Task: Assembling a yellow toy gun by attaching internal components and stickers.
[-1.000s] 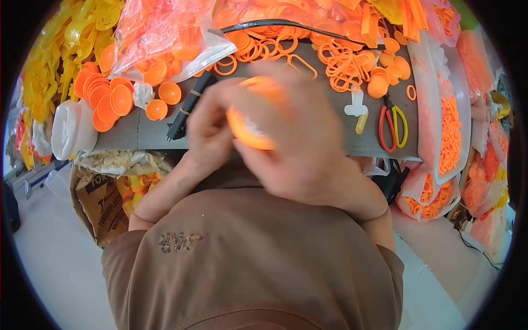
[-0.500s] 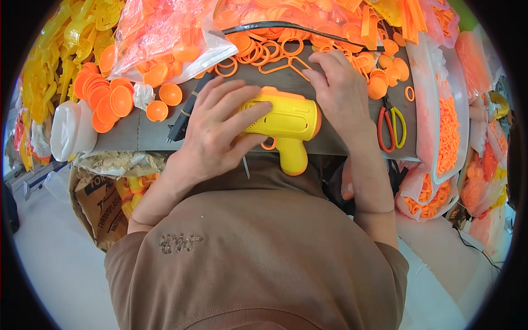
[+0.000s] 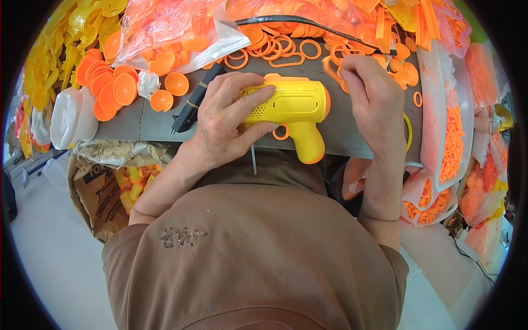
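My left hand (image 3: pixel 228 113) is closed around the rear of a yellow toy gun (image 3: pixel 300 102) with orange trim, which lies on its side at the table's near edge, its grip toward me. An orange trigger ring shows beside my thumb. Right of the gun's front end, my right hand (image 3: pixel 377 91) is raised with bent fingers, pinching a thin orange loop-shaped part (image 3: pixel 330 70). Its fingertips partly cover that part. A black pen-shaped power tool (image 3: pixel 195 102) with a band round it rests left of my left hand.
Orange half-domes (image 3: pixel 125 89) and a white container (image 3: pixel 71 124) stand at the left. Orange rings (image 3: pixel 311 49) and a clear bag (image 3: pixel 181 33) fill the back. A bin of small orange parts (image 3: pixel 452 143) is at right; a yellow tool handle (image 3: pixel 408 132) peeks out behind my right wrist.
My right hand has moved right, away from the gun, and now has an orange loop in its fingers. My left hand has closed more firmly on the gun.
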Tool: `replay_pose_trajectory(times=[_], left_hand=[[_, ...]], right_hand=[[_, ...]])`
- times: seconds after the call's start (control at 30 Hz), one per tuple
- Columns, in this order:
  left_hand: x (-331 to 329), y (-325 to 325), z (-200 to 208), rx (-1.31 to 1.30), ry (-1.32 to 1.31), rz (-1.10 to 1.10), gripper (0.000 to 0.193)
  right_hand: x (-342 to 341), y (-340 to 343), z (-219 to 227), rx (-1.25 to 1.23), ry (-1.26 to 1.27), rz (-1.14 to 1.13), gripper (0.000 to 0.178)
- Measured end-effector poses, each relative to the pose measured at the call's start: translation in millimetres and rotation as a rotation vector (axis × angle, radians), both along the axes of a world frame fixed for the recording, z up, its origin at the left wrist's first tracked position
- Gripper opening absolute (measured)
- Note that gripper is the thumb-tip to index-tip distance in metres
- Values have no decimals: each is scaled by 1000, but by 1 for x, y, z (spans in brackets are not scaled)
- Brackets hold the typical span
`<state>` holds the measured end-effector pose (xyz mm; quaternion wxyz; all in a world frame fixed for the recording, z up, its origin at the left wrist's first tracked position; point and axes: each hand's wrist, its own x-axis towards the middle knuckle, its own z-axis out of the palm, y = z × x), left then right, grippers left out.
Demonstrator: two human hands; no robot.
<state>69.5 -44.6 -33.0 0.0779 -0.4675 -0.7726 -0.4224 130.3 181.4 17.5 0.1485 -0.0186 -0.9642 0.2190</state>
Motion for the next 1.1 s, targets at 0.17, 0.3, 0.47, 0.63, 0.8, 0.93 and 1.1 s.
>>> replay_pose_trajectory(times=[0.17,0.3,0.47,0.63,0.8,0.93,1.1], left_hand=[[-2,1,-3,18,13,-15,51],[1,2,-3,58,11,-14,51],[1,1,-10,32,131,-42,47],[0,2,-4,-48,172,-51,44],[-3,1,-5,-13,141,-77,46],[-5,4,-1,38,95,-86,60],[-6,4,-1,23,52,-101,61]], right_hand=[[13,-32,-1,-64,-22,260,10],[16,-40,1,15,-2,247,13],[11,-47,1,152,25,222,14],[11,-48,-1,136,40,217,11],[23,-29,-1,118,123,108,14],[59,33,-25,-175,29,-143,22],[77,56,-54,-40,-75,-171,20]])
